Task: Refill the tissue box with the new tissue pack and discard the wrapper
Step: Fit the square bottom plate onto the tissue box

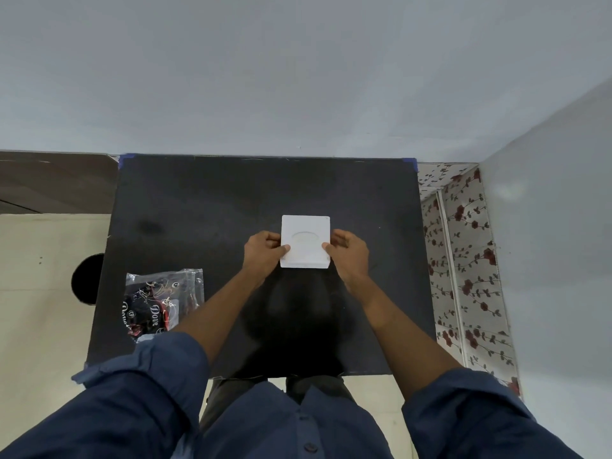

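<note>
gripping tissue box (305, 241) w/ both hands

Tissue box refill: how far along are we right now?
Looks early. Nothing visibly done: the dark printed plastic tissue pack lies still wrapped on the black tabletop, apart from the box. In hand: the left hand and right hand grip opposite sides of the white square tissue box. Left: open it, load tissues, discard the wrapper.
</note>
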